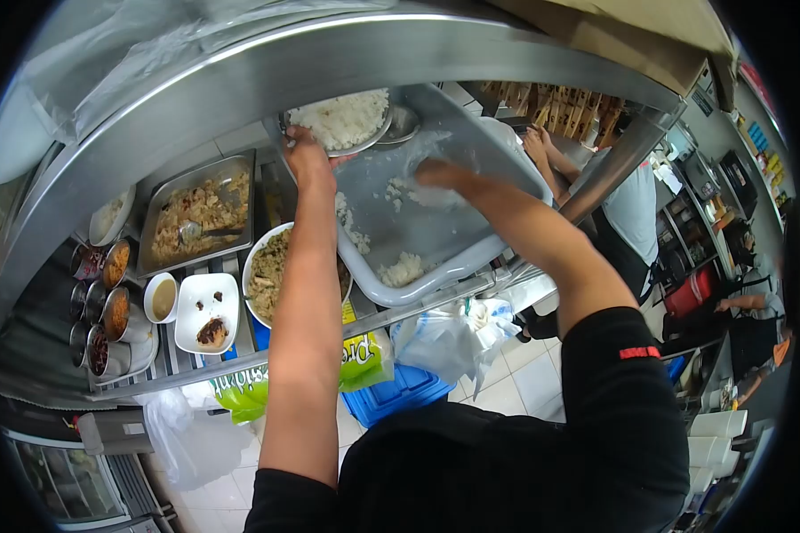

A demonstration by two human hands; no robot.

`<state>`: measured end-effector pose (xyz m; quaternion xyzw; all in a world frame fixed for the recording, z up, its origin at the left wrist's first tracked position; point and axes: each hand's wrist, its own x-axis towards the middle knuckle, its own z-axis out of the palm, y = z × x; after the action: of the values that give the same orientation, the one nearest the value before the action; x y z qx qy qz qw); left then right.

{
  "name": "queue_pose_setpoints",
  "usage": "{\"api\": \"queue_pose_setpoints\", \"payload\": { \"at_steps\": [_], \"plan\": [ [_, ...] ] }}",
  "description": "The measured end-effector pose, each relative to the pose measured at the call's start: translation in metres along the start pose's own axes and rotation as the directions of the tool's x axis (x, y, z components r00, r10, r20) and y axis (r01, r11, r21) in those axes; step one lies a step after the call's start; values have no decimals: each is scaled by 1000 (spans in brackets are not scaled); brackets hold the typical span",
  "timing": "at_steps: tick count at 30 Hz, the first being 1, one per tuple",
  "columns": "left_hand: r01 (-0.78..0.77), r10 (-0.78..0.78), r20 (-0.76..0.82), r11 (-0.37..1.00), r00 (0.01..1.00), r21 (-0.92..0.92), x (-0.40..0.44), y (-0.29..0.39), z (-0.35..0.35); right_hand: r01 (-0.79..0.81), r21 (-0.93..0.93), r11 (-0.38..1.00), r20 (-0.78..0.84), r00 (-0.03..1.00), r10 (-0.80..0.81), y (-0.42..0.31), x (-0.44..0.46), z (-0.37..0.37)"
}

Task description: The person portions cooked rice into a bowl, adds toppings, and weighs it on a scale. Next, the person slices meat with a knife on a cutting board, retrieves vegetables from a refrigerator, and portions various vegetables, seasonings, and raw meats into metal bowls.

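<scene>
A round metal bowl heaped with white rice (340, 120) is held by my left hand (309, 155) at its near left rim, above the far left corner of a grey plastic tub (391, 298). My right hand (437, 172) is inside the tub, smeared by motion, close to scattered rice (396, 190); its fingers cannot be made out. More rice (402, 270) lies in the tub's near corner. A second metal bowl (401, 125) stands beside the rice bowl, partly hidden by it.
Left of the tub are a metal tray of food (202, 213), a round bowl of food (268, 266), a white dish (206, 311) and several metal cups (116, 311). A metal bar (622, 164) crosses at right; people stand beyond it.
</scene>
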<state>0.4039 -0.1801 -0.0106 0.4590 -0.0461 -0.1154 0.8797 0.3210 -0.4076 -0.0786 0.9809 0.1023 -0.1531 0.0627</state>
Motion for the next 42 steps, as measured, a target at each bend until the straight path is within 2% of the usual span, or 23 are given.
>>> {"api": "queue_pose_setpoints", "payload": {
  "at_steps": [1, 2, 3, 4, 6, 8, 10, 11, 12, 13, 15, 17, 20, 22, 23, 24, 26, 28, 31, 34, 37, 39, 42],
  "plan": [
    [10, -9, 25, 1000, 1000, -17, 5, -3, -4, 170, -203, 964, 142, 980, -143, -16, 8, -3],
    [22, -21, 45, 999, 999, -36, 9, -7, -8, -118, 183, 976, 73, 992, 106, -23, 9, -8],
    [43, -40, 62, 998, 997, -44, 8, -7, -9, -354, 545, 760, 109, 929, 355, -48, -9, -37],
    [68, -65, 79, 997, 995, -43, 5, -3, -9, -485, 797, 359, 243, 802, 545, -65, -19, -48],
    [82, -79, 67, 996, 995, -33, 0, 3, -5, -397, 574, 716, 133, 908, 397, -66, -11, -45],
    [69, -70, -6, 997, 998, -18, -5, 5, 0, -369, 538, 758, 181, 929, 324, -73, 5, -47],
    [67, -67, -2, 997, 998, 26, -10, 12, 3, -483, 709, 513, 365, 875, 318, -111, 23, -57],
    [70, -70, 1, 996, 998, 54, -14, 12, 4, -287, 582, 761, 229, 956, 185, -90, 51, -50],
    [60, -61, 1, 996, 998, 65, -13, 9, 3, -152, 545, 825, 142, 986, 88, -80, 66, -42],
    [46, -46, 3, 997, 999, 69, -9, 6, 2, -17, 490, 871, 53, 999, -10, -76, 74, -42],
    [47, -48, 8, 996, 999, 75, -1, 4, 0, 20, 619, 786, -9, 1000, -18, -91, 76, -23],
    [90, -90, -2, 994, 996, 66, 3, 0, -4, -45, 577, 815, 166, 984, -63, -110, 66, -26],
    [39, -41, 45, 998, 998, 59, -3, 6, -1, 81, 454, 887, 403, 869, -286, -139, 24, -35],
    [30, -34, 58, 998, 998, 58, -5, 3, -1, 190, 426, 884, 483, 779, -400, -154, -18, -43],
    [24, -28, 54, 997, 998, 72, -4, 3, 0, 172, 446, 878, 490, 774, -401, -152, -36, -51],
    [15, -19, 47, 996, 999, 89, -4, 3, -2, 94, 475, 875, 493, 795, -353, -144, -49, -56],
    [48, -52, 37, 995, 998, 86, -12, 11, 2, -303, 524, 796, 522, 853, -19, -106, -56, -68],
    [56, -57, 9, 994, 998, 96, -22, 17, 5, -329, -12, 944, 512, 809, 288, -50, -29, -54],
    [30, -28, -26, 994, 999, 106, -31, 21, 11, -487, 253, 836, 234, 869, 435, -18, -56, 7],
    [32, -31, -22, 997, 999, 71, -28, 23, 9, -384, 623, 682, 379, 910, 166, -91, -63, -14],
    [52, -53, 23, 998, 998, 34, -25, 18, 6, -433, 764, 478, 505, 863, -26, -162, -48, -22],
    [36, -37, 30, 999, 999, 37, -21, 19, 4, -299, 875, 380, 384, 907, -172, -163, -39, -14],
    [39, -39, -6, 998, 999, 41, -6, 9, -1, -203, 903, 379, 341, 875, -343, -158, -41, -16]
  ]
}}
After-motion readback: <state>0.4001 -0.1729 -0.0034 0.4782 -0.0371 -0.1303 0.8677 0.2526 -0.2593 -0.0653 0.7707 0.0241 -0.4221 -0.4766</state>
